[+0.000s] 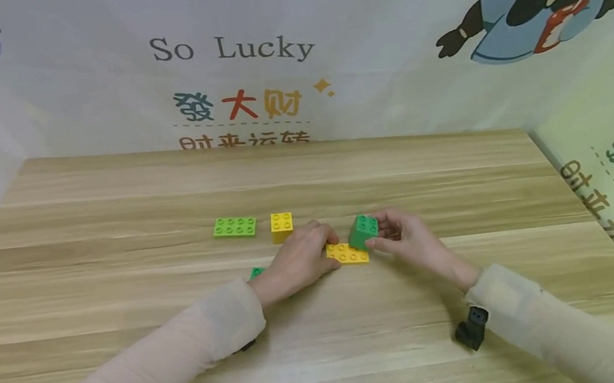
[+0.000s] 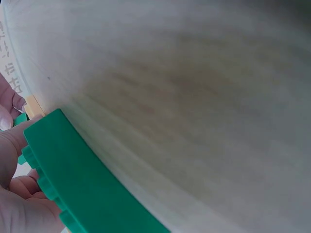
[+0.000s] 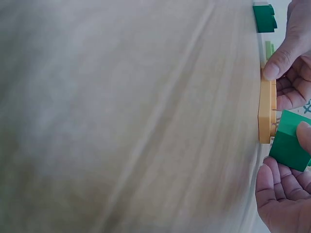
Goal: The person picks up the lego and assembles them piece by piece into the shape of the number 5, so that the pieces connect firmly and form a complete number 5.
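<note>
My left hand (image 1: 298,256) pinches the left end of a flat yellow toy brick (image 1: 347,253) on the table. In my right hand (image 1: 414,245) is a green two-by-two toy brick (image 1: 363,231), gripped between thumb and fingers. It is tilted over the right part of the yellow brick's far edge. From the right wrist view, the green brick (image 3: 290,143) sits close to the yellow brick's studs (image 3: 273,116); whether they touch, I cannot tell. Another green brick (image 1: 257,272) lies by my left wrist, mostly hidden in the head view and large in the left wrist view (image 2: 92,179).
Beyond my left hand, a light green flat brick (image 1: 235,227) and a yellow two-by-two brick (image 1: 282,226) stand on the wooden table (image 1: 369,356). Printed white cloth (image 1: 373,74) walls the table at the back and sides. A black wrist camera (image 1: 472,329) hangs below my right sleeve.
</note>
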`<action>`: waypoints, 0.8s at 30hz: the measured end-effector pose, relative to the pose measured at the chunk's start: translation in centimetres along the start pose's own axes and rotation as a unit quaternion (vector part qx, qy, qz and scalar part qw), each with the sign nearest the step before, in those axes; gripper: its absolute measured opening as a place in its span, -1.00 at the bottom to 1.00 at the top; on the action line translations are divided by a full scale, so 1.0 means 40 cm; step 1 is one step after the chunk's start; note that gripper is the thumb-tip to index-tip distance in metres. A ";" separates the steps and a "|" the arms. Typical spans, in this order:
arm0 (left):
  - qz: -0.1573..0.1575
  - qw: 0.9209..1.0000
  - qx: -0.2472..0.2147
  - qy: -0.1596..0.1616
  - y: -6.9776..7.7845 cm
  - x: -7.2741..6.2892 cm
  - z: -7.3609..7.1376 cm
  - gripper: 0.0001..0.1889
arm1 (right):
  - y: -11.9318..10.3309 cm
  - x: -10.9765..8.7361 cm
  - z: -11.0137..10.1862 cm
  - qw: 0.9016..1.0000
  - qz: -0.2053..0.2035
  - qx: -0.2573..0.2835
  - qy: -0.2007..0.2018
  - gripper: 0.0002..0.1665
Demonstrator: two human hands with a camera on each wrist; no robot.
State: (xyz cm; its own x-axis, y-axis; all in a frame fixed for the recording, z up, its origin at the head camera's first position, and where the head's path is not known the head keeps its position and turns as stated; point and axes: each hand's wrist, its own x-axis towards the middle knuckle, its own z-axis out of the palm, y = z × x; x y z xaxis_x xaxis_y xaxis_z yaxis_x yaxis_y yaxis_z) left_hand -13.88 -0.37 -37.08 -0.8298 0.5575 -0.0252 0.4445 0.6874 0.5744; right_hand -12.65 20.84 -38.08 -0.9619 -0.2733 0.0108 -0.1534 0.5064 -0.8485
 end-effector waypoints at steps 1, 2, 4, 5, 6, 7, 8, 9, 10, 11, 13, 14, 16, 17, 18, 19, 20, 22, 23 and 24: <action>-0.001 1.000 0.000 0.000 -0.001 0.000 0.000 -0.67 | 0.001 -0.001 0.002 1.000 -0.001 0.001 0.000 -0.59; -0.001 1.000 0.000 0.001 -0.001 0.001 0.000 -0.67 | 0.002 -0.003 0.003 1.000 -0.004 0.002 0.000 -0.60; -0.001 1.000 0.000 0.002 -0.003 0.001 0.001 -0.67 | 0.004 -0.005 0.005 1.000 -0.010 0.005 0.000 -0.60; 0.001 1.000 0.002 0.004 -0.004 0.002 0.001 -0.67 | 0.004 -0.005 0.006 1.000 -0.014 0.005 0.000 -0.61; 0.002 1.000 0.002 0.004 -0.004 0.002 0.002 -0.67 | 0.005 -0.006 0.007 1.000 -0.017 0.005 0.000 -0.62; 0.003 1.000 0.003 0.005 -0.004 0.003 0.002 -0.67 | 0.005 -0.007 0.008 1.000 -0.020 0.006 0.001 -0.62; 0.004 1.000 0.004 0.005 -0.004 0.003 0.001 -0.67 | 0.005 -0.008 0.009 1.000 -0.022 0.005 0.001 -0.62; 0.005 1.000 0.003 0.005 -0.004 0.003 0.001 -0.67 | 0.006 -0.009 0.010 1.000 -0.022 0.004 0.001 -0.63; 0.005 1.000 0.004 0.004 -0.003 0.003 0.001 -0.67 | 0.005 -0.010 0.011 1.000 -0.023 0.003 0.001 -0.63; 0.005 1.000 0.003 0.004 -0.002 0.003 0.000 -0.67 | 0.005 -0.011 0.012 1.000 -0.023 0.001 0.000 -0.62; 0.004 1.000 0.003 0.002 -0.001 0.003 -0.001 -0.67 | 0.003 -0.014 0.013 1.000 -0.022 -0.002 -0.001 -0.62; 0.003 1.000 0.003 0.001 -0.001 0.003 -0.001 -0.67 | 0.003 -0.015 0.013 1.000 -0.021 -0.004 -0.001 -0.62; 0.003 1.000 0.004 0.000 -0.001 0.003 -0.001 -0.67 | 0.002 -0.018 0.013 1.000 -0.021 -0.007 -0.002 -0.62; 0.003 1.000 0.004 -0.001 -0.001 0.003 -0.001 -0.67 | 0.001 -0.019 0.013 1.000 -0.021 -0.008 -0.003 -0.62; 0.003 1.000 0.004 -0.001 -0.001 0.003 -0.001 -0.67 | -0.001 -0.019 0.013 1.000 -0.021 -0.010 -0.004 -0.61; 0.004 1.000 0.004 -0.001 -0.001 0.003 -0.001 -0.68 | -0.002 -0.020 0.013 1.000 -0.022 -0.011 -0.005 -0.61; 0.004 1.000 0.003 -0.002 -0.001 0.003 -0.001 -0.68 | -0.003 -0.021 0.012 1.000 -0.023 -0.013 -0.006 -0.61; 0.004 1.000 0.000 -0.003 -0.002 0.003 -0.002 -0.68 | -0.006 -0.022 0.012 1.000 -0.023 -0.018 -0.007 -0.60; 0.004 1.000 -0.001 -0.004 -0.002 0.003 -0.002 -0.68 | -0.008 -0.022 0.011 0.999 -0.024 -0.020 -0.008 -0.60; 0.004 1.000 -0.001 -0.005 -0.003 0.003 -0.002 -0.67 | -0.009 -0.022 0.010 0.999 -0.026 -0.022 -0.008 -0.60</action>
State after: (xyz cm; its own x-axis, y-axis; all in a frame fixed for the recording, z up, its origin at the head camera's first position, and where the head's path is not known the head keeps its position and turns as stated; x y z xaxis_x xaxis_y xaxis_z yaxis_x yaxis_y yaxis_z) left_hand -14.06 -0.40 -37.08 -0.8227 0.5677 -0.0282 0.4507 0.6818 0.5763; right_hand -11.65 20.56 -38.01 -0.9486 -0.3134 0.0448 -0.2130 0.5271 -0.8227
